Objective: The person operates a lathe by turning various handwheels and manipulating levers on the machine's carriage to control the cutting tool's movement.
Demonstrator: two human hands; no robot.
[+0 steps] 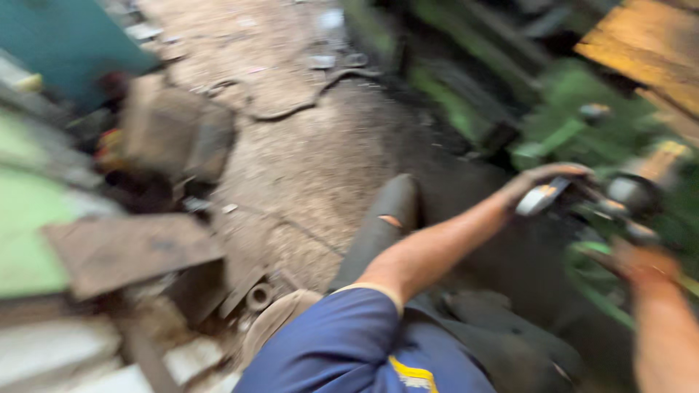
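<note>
The view is heavily motion-blurred. My left arm, in a blue short sleeve, reaches to the right, and my left hand (555, 177) is closed over a small silvery-grey handle (540, 198) on a green machine (575, 109). A dark round knob (632, 193) sits just right of that hand. My right hand (642, 263) is lower right, against the green machine's edge. The blur hides whether its fingers grip anything.
A gritty dirt floor (306, 153) runs up the middle. A brown box (175, 131), a rusty flat plate (127, 251) and a metal ring (259, 296) lie at the left. A teal panel (65, 36) is top left, an orange board (644, 44) top right, and a dark trouser leg (382, 225) near centre.
</note>
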